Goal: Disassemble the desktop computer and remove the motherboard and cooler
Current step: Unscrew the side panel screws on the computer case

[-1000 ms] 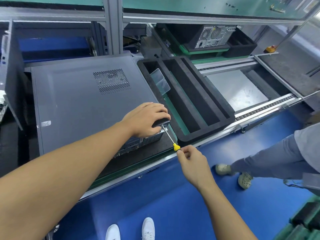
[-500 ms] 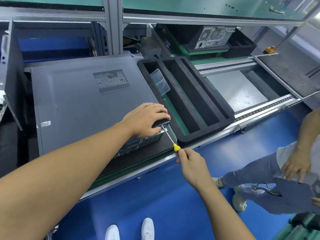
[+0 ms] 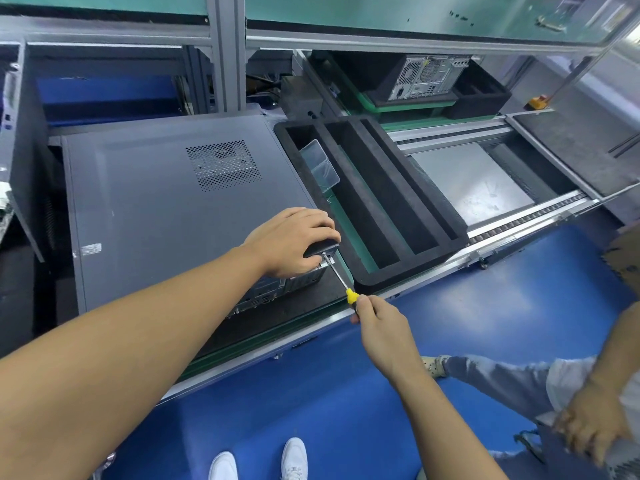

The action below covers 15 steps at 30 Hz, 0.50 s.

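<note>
1. Right hand [image 3: 381, 327] pinches the yellow screwdriver [image 3: 341, 279]; left hand [image 3: 291, 242] grips the computer [image 3: 173, 209] at the table [image 3: 263, 344] near edge.
2. Looks like undoing a case screw.
3. Next: turn it out gently.

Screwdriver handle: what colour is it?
Yellow, where the screwdriver handle shows above the right hand; head view.

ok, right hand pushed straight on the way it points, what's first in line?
The right hand points up-left along its screwdriver, whose tip sits at the near corner of the computer case. That corner comes first, just below the left hand gripping it; the gap to those fingers is unclear.
</note>
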Each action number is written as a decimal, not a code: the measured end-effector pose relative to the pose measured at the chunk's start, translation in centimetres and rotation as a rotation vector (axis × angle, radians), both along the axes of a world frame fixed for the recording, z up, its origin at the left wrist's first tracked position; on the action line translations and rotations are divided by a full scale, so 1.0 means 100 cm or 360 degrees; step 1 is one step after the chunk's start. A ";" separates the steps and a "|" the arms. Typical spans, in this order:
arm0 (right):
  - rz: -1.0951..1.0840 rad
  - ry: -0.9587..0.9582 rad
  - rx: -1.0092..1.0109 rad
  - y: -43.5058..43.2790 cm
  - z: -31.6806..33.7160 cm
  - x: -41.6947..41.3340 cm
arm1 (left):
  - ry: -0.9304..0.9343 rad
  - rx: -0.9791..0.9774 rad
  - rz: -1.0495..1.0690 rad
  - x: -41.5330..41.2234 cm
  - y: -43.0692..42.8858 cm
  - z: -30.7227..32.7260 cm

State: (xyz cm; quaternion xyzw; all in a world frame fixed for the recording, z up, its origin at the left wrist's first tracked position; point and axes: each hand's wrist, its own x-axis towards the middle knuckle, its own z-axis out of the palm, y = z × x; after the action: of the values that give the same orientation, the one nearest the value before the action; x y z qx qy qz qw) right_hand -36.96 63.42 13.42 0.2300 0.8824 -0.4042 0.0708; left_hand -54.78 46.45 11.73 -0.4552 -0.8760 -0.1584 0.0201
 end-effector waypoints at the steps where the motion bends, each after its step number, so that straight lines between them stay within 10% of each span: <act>1: 0.0006 -0.0016 0.0027 0.000 0.001 0.000 | -0.0004 -0.0005 0.0000 0.000 0.000 0.000; 15: -0.0240 0.0047 -0.0434 0.001 -0.014 0.002 | -0.0007 0.0008 0.0014 0.001 0.000 0.001</act>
State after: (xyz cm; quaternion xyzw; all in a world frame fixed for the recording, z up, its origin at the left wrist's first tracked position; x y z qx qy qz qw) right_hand -36.76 63.51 11.98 0.2780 0.8005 -0.5278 0.0578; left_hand -54.71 46.44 11.84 -0.4510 -0.8776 -0.1614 0.0200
